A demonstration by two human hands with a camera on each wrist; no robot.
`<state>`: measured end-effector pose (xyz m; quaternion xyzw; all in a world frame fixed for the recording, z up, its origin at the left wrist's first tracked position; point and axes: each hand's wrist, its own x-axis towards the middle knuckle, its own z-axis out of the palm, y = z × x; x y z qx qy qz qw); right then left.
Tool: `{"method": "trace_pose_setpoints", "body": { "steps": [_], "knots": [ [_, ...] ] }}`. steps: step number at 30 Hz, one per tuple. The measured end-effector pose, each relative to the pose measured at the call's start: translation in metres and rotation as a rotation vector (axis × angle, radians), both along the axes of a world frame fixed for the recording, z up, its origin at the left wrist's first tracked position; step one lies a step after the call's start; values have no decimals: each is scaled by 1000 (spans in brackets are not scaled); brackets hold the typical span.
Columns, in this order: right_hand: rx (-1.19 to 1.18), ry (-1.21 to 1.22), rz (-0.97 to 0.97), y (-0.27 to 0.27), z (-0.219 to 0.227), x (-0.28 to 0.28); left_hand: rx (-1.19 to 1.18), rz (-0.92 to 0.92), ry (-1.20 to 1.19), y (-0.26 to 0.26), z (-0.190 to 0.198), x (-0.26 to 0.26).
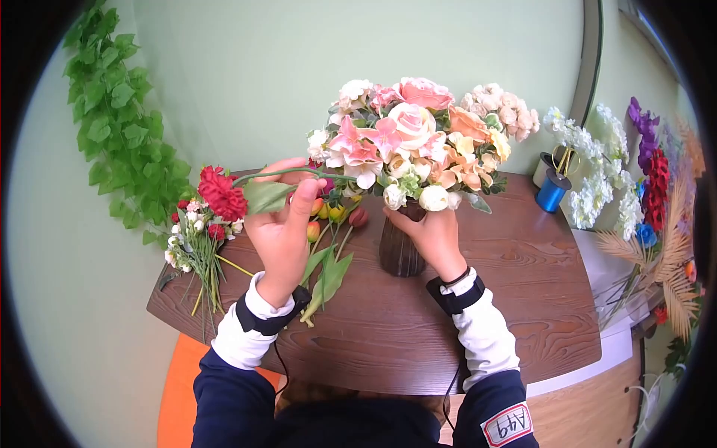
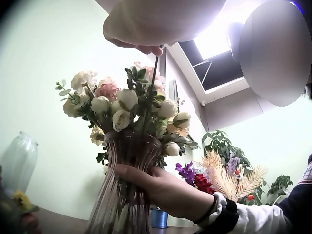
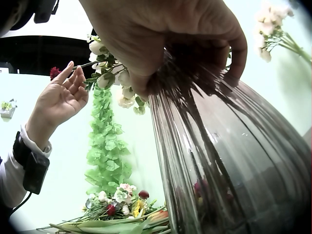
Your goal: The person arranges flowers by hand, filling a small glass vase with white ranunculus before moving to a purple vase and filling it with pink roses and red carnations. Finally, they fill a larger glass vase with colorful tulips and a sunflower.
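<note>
My left hand (image 1: 280, 235) pinches the green stem of a red flower (image 1: 222, 196) with a ruffled bloom and a broad leaf. The bloom points left, and the stem (image 2: 155, 73) slants down into the vase mouth in the left wrist view. My right hand (image 1: 433, 235) grips the neck of a ribbed, smoky glass vase (image 1: 402, 246), thumb on one side and fingers round the other, as the right wrist view shows. A full bouquet (image 1: 414, 134) of pink, peach and white flowers fills the vase, which stands upright on the brown table (image 1: 515, 299).
Several tulips (image 1: 328, 280) lie on the table left of the vase. A small white-and-red bunch (image 1: 196, 239) lies further left, near hanging green ivy (image 1: 112, 97). Blue ribbon spool (image 1: 553, 190) sits at the back right. More flowers and dried palm leaves (image 1: 672, 261) stand at the far right.
</note>
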<state>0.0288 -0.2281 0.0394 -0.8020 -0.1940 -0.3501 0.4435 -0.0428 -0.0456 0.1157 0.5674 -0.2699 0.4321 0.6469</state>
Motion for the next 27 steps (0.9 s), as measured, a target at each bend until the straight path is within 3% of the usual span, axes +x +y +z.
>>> {"method": "trace_pose_setpoints", "body": {
  "steps": [4, 7, 9, 11, 14, 17, 19, 21, 27],
  "knots": [
    [-18, 5, -29, 0, 0, -1, -32, -6, 15, -2, -6, 14],
    [-21, -33, -29, 0, -3, 1, 69, 55, 24, -7, -4, 18],
    [-38, -86, -43, 1, -3, 1, 293, 230, -35, -10, 0, 20],
    [-9, 65, -11, 1, 1, -1, 295, 232, -62, -12, -2, 29],
    [-14, 54, -49, 2, 2, -3, 436, 322, 11, -20, -6, 31],
    [14, -11, -26, 2, -2, 2, 526, 453, -63, -22, -19, 42],
    [14, -9, -14, 2, -2, 2, 500, 355, 38, -27, -19, 38],
    [5, 4, -22, 2, -3, 2, 514, 563, -64, -32, -17, 34],
    [-18, 52, -18, 1, -4, 3, 447, 469, -11, -23, -22, 35]
  ]
}}
